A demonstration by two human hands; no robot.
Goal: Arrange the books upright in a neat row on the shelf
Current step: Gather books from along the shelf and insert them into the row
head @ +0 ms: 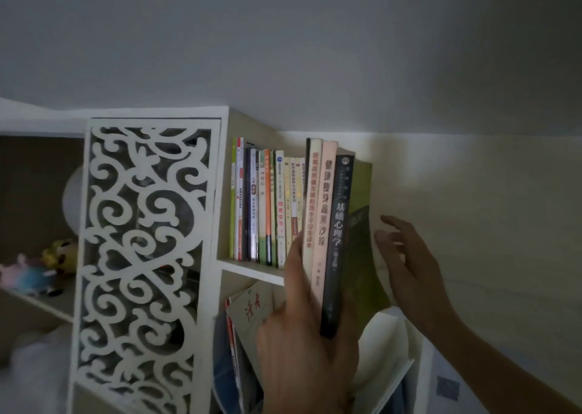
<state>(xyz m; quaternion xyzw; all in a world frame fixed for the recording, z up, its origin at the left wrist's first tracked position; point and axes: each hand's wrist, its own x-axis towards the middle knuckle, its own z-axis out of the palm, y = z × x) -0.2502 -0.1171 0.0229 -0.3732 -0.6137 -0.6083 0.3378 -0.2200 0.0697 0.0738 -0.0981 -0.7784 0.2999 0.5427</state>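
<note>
My left hand (307, 335) grips a bundle of three books from below: a cream one, a pink one (324, 212) and a black one with a green cover (338, 243). The bundle stands upright in front of the shelf board (248, 270), just right of a row of several upright books (267, 205). To the right of the bundle, my right hand (406, 256) hovers with fingers spread, holding nothing and apart from the green cover.
A white carved lattice panel (145, 265) closes the compartment to the left. Leaning books and an open white book (387, 350) fill the compartment below. Plush toys (37, 272) lie on a shelf at far left. A pale wall (472, 193) is to the right.
</note>
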